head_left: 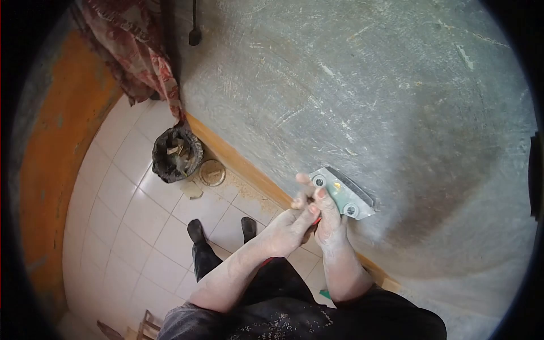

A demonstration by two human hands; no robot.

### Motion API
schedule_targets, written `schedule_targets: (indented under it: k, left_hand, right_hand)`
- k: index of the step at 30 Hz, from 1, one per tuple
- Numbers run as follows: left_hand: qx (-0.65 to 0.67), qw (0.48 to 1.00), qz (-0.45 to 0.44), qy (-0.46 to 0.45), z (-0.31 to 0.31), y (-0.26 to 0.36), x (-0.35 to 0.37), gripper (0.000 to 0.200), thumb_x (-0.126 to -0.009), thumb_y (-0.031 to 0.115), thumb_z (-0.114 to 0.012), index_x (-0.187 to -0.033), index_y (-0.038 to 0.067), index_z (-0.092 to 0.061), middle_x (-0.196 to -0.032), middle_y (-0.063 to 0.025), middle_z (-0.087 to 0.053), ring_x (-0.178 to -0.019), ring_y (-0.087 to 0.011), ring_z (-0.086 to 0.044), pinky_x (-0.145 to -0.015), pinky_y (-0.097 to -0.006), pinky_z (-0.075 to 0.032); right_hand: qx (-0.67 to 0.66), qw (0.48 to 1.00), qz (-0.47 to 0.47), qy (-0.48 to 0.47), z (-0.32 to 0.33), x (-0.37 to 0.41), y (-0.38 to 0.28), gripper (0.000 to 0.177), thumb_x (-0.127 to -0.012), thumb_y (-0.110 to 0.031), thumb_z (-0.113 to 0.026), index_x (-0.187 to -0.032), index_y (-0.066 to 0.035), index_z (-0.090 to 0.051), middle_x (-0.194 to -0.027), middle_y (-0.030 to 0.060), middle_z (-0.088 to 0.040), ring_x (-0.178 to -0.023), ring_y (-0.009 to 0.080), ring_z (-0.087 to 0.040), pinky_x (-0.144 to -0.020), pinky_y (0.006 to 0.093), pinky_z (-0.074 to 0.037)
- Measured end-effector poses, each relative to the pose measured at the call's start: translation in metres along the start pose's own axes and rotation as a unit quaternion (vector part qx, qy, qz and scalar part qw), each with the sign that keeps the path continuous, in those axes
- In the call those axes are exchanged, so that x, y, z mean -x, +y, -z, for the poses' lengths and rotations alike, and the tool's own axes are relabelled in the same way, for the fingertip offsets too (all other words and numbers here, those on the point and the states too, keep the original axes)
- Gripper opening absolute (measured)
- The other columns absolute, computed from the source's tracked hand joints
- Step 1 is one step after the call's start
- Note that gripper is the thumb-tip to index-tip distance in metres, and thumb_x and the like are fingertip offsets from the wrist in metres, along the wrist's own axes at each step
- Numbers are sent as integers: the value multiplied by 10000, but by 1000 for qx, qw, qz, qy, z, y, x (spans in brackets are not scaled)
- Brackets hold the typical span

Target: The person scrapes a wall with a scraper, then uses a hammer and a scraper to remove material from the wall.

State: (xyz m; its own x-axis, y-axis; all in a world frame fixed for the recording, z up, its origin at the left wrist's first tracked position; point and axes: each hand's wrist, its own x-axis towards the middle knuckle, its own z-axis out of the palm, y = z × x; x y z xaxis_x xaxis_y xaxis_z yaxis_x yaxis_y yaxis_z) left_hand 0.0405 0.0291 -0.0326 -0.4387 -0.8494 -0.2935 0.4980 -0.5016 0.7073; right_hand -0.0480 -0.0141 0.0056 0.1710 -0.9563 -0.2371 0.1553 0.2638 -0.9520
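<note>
A wide-bladed wall scraper (339,195) with a pale green head and two round fasteners lies against the grey wall, or very close to it. Just behind its head, my right hand (328,218) is closed on the scraper, with the thumb toward the head. My left hand (290,229) is wrapped around the handle beside it, close to my right hand. Bits of red show between the hands and under my left forearm; most of the handle is hidden. Pale dust coats both hands and forearms.
The scratched grey wall (362,85) fills the right side. On the tiled floor (153,209) stand a dark bin bag (177,153) with debris and a round container (212,172), near scattered crumbs. A red patterned cloth (133,45) hangs at upper left, by an orange surface (62,119).
</note>
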Motion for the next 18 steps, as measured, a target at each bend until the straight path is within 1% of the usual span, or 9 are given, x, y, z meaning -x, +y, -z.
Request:
schedule_targets:
  k: [3,4,6,7,9,12,14,16,18]
  left_hand:
    - [-6,997,-4,72,-5,-20,-4,483,-938,467,-294,-914,23,-482,-754,-39,-511,-586,-85,-450,-495,-228,-359]
    - [-4,994,-33,101,-10,-21,-4,499,-938,465,-299,-870,13,-498,-707,-35,-498,-587,-97,-450,-514,-244,-368]
    - [0,983,-90,157,-22,-20,-5,542,-938,460,-307,-782,-8,-531,-613,-28,-472,-588,-122,-450,-552,-275,-385]
    - [1,980,-86,178,-26,-17,-2,538,-939,456,-308,-776,-9,-524,-613,-30,-472,-590,-124,-452,-554,-277,-387]
    - [1,973,-79,215,-33,-12,2,530,-941,446,-309,-764,-11,-510,-612,-35,-473,-593,-129,-454,-558,-281,-389]
    - [-36,968,-107,223,-37,-19,0,539,-944,446,-286,-766,-17,-499,-615,-38,-476,-595,-128,-452,-561,-282,-388]
    - [-138,942,-183,244,-38,-27,-3,550,-945,448,-269,-767,-17,-502,-620,-36,-478,-594,-125,-448,-559,-282,-386]
    - [-143,941,-192,240,-38,-26,-4,557,-944,454,-255,-775,-15,-504,-625,-33,-478,-593,-124,-446,-557,-281,-384]
    - [-50,966,-138,215,-33,-18,-5,561,-943,463,-244,-789,-10,-504,-628,-28,-478,-592,-123,-444,-554,-278,-382]
  right_hand:
    - [-100,988,-61,-100,8,-9,2,169,-892,-182,-512,-813,-32,-508,-637,20,-464,-569,98,-459,-556,264,-428]
    - [-74,991,-43,-99,6,-9,-1,168,-886,-161,-525,-757,-63,-478,-613,8,-450,-564,96,-457,-529,252,-412]
    - [-22,994,-46,-96,8,-8,-3,165,-885,-150,-526,-753,-63,-480,-609,8,-449,-558,94,-454,-508,243,-398]
    - [4,995,-47,-91,8,-7,-4,164,-885,-145,-527,-751,-63,-481,-607,9,-448,-555,93,-453,-498,238,-392]
    - [-8,996,-46,-81,2,-3,-7,177,-888,-141,-522,-735,-61,-482,-592,4,-440,-539,89,-448,-480,229,-376]
    - [27,996,-43,-78,8,1,-10,195,-888,-131,-524,-712,-58,-482,-585,-3,-443,-524,83,-444,-468,224,-365]
    - [39,996,-44,-74,9,1,-11,200,-881,-128,-533,-700,-64,-479,-576,0,-450,-521,89,-459,-457,221,-371]
    - [25,997,-49,-61,4,-2,-13,200,-870,-131,-546,-692,-78,-471,-559,10,-458,-521,103,-490,-435,218,-387]
    - [31,996,-36,-73,2,-5,-10,188,-870,-119,-543,-700,-78,-473,-567,5,-455,-520,105,-485,-440,219,-387]
